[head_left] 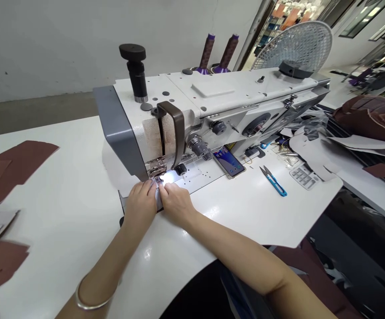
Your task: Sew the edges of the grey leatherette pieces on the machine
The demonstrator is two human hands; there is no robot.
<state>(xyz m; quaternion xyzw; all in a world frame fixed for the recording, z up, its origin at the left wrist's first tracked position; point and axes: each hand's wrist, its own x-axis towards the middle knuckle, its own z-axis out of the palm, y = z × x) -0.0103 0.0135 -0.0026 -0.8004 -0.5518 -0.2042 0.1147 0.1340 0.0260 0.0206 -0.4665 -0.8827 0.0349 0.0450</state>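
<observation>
Both my hands meet at the presser foot (158,175) of a white industrial sewing machine (212,102). My left hand (141,201) rests knuckles up just left of the needle, fingers curled and pressed down on a small piece I cannot make out. My right hand (176,202) lies beside it, fingers pinched together at the same spot under the machine's bright lamp. The piece itself is hidden by my fingers. A silver bangle (91,301) sits on my left wrist.
Dark red leather pieces (16,166) lie at the table's left edge, more (371,117) are heaped at the right. Blue thread snips (274,180), a phone (228,161) and a small keypad (303,176) lie right of the machine. A fan (295,46) and two purple thread cones (217,53) stand behind.
</observation>
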